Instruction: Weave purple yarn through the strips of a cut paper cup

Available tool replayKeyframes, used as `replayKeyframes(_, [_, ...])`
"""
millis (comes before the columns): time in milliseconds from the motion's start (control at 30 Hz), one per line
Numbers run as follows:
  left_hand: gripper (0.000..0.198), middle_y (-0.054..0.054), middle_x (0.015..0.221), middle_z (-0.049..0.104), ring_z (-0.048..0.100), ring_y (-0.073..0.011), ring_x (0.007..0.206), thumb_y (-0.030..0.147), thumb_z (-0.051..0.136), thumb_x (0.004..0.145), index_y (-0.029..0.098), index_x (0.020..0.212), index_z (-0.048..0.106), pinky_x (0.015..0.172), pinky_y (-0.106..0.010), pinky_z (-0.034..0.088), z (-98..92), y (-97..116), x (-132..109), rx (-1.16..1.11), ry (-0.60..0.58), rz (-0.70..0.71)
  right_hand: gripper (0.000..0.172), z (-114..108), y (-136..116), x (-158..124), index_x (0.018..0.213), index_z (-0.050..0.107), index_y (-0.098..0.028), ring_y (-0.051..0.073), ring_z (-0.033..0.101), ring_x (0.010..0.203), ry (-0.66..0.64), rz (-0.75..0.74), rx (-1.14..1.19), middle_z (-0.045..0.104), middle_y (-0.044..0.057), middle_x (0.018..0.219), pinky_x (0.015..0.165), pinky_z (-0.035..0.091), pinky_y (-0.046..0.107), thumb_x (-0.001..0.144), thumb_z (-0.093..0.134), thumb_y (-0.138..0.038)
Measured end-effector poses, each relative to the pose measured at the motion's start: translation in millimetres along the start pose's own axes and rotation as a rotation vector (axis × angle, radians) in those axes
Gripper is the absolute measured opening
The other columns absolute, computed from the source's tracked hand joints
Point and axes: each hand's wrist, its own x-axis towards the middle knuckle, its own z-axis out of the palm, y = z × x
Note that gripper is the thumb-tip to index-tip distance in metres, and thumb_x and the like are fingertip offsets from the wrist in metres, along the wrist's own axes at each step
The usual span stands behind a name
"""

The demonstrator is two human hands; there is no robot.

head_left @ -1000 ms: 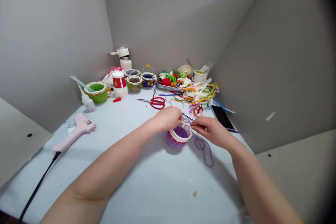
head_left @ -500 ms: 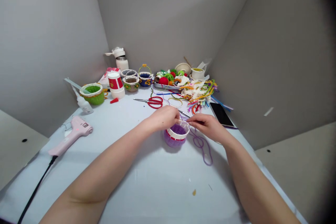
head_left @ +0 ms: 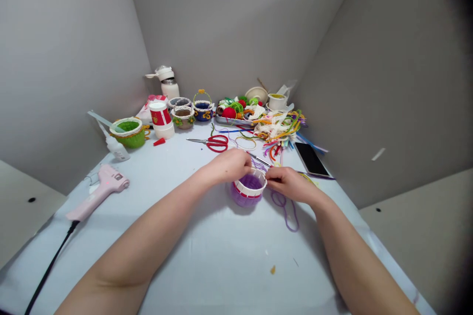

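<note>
A small purple basket [head_left: 247,199] with a white rim and a red band stands on the table between my hands. My left hand [head_left: 235,164] is closed on the rim at its far left side, fingertips partly hidden. At the right side of the rim, my right hand [head_left: 286,181] has its fingers pinched together; what they hold is hidden, perhaps a strand of the yarn. Purple yarn [head_left: 291,216] trails in loops on the table beneath and beside the right hand. Just behind the basket lies a thin metal tool [head_left: 259,159].
Red-handled scissors [head_left: 216,142] lie beyond my left hand. A pink glue gun [head_left: 99,192] and a white squeeze bottle [head_left: 117,147] are at left. Small baskets [head_left: 183,117], a tray of yarn [head_left: 236,121] and colourful cords [head_left: 281,128] line the back; a phone [head_left: 313,160] lies right.
My right hand has shifted slightly down along the outside of the basket's rim, its fingers now more curled. The left hand keeps its place on the rim.
</note>
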Motion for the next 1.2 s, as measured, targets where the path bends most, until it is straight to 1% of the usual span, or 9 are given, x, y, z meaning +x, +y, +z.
replayKeyframes(133, [0.03,-0.002,0.072,0.069,0.054,-0.0117,0.059,0.04,0.049,0.081,0.018,0.075,0.069,0.052,-0.023,0.034,-0.1,-3.9,1.2,-0.013,-0.117,-0.016,0.023,4.7,-2.1,-2.1,0.084,0.07,-0.019,0.015,0.059,0.072,0.027,-0.02,-0.01,0.068,0.003,0.078,0.066,0.044,0.024,0.086,0.048,-0.025])
replayKeyframes(200, [0.033,-0.001,0.073,0.069,0.055,-0.012,0.061,0.043,0.048,0.08,0.018,0.078,0.069,0.053,-0.023,0.035,-2.1,-5.1,0.9,-0.039,-0.154,-0.009,0.022,6.1,-3.1,-2.7,0.087,0.07,-0.019,0.016,0.06,0.076,0.052,-0.027,-0.004,0.068,0.003,0.082,0.069,0.044,0.024,0.086,0.049,-0.023])
replayKeyframes(333, [0.026,0.0,0.089,0.07,0.06,-0.0126,0.076,0.036,0.052,0.078,0.02,0.091,0.067,0.062,-0.02,0.041,-7.0,-2.5,-2.2,-0.169,-0.072,0.015,0.022,8.5,-5.6,-4.5,0.084,0.069,-0.018,0.016,0.06,0.075,0.094,-0.036,-0.009,0.068,0.004,0.08,0.067,0.043,0.024,0.086,0.048,-0.021])
replayKeyframes(400, [0.023,0.0,0.09,0.07,0.06,-0.0125,0.078,0.029,0.052,0.076,0.02,0.091,0.065,0.063,-0.02,0.042,-7.0,-0.1,-3.3,-0.191,-0.036,0.014,0.022,10.1,-7.4,-5.4,0.085,0.069,-0.017,0.015,0.06,0.074,0.107,-0.05,-0.007,0.068,0.004,0.08,0.067,0.043,0.024,0.086,0.048,-0.021])
replayKeyframes(633, [0.018,-0.003,0.081,0.069,0.059,-0.0152,0.074,0.018,0.05,0.07,0.019,0.08,0.066,0.059,-0.024,0.038,3.9,5.0,-2.9,0.098,-0.056,-0.005,0.019,20.6,-9.4,-5.4,0.082,0.068,-0.017,0.014,0.058,0.07,0.112,-0.107,-0.031,0.068,0.003,0.077,0.063,0.04,0.022,0.084,0.049,-0.014])
replayKeyframes(833, [0.018,-0.002,0.083,0.069,0.058,-0.014,0.07,0.026,0.05,0.074,0.02,0.08,0.066,0.057,-0.023,0.038,-9.6,10.1,-10.9,0.074,-0.032,-0.05,0.018,23.6,-6.4,-5.1,0.082,0.067,-0.017,0.013,0.057,0.069,0.127,-0.126,-0.027,0.066,0.003,0.076,0.063,0.04,0.022,0.085,0.05,-0.016])
replayKeyframes(933, [0.019,-0.002,0.082,0.069,0.058,-0.0132,0.068,0.025,0.05,0.074,0.019,0.08,0.067,0.055,-0.023,0.037,-17.1,11.5,-13.8,0.061,-0.072,-0.072,0.017,22.7,-7.6,-6.0,0.082,0.067,-0.017,0.014,0.057,0.07,0.118,-0.119,-0.024,0.066,0.003,0.076,0.063,0.04,0.022,0.086,0.05,-0.017])
replayKeyframes(1067, [0.019,-0.004,0.076,0.069,0.057,-0.0136,0.062,0.026,0.052,0.074,0.017,0.079,0.068,0.052,-0.024,0.035,-17.0,11.8,-13.4,0.093,-0.156,-0.065,0.018,23.1,-9.9,-7.0,0.08,0.065,-0.017,0.013,0.056,0.068,0.105,-0.107,-0.022,0.064,0.002,0.074,0.062,0.039,0.022,0.086,0.048,-0.017])
replayKeyframes(1200, [0.027,-0.005,0.074,0.069,0.055,-0.014,0.061,0.037,0.051,0.078,0.016,0.076,0.068,0.052,-0.025,0.034,-16.0,10.5,-13.3,0.108,-0.155,-0.046,0.019,24.7,-9.8,-7.5,0.077,0.064,-0.016,0.012,0.054,0.066,0.1,-0.101,-0.02,0.064,0.002,0.073,0.06,0.038,0.021,0.086,0.048,-0.017])
